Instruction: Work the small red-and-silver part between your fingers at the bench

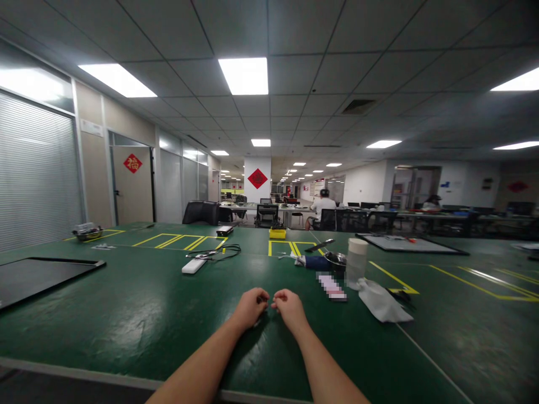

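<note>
Both my forearms reach out over a large green table [138, 314]. My left hand [251, 306] and my right hand [288, 306] rest close together on the tabletop, knuckles up and fingers curled under. Their fingertips nearly meet at the middle, pinched toward each other. Whatever sits between the fingers is too small to make out. The nearest objects lie to the right: a crumpled white cloth [382, 301] and a translucent plastic jar [356, 262] with a white lid.
A white power strip [194, 265] with a black cable lies ahead left, a black mat [33, 276] at far left. A small metal bowl [336, 259], a yellow box [277, 233] and yellow tape outlines sit farther back. People sit at desks in the distance.
</note>
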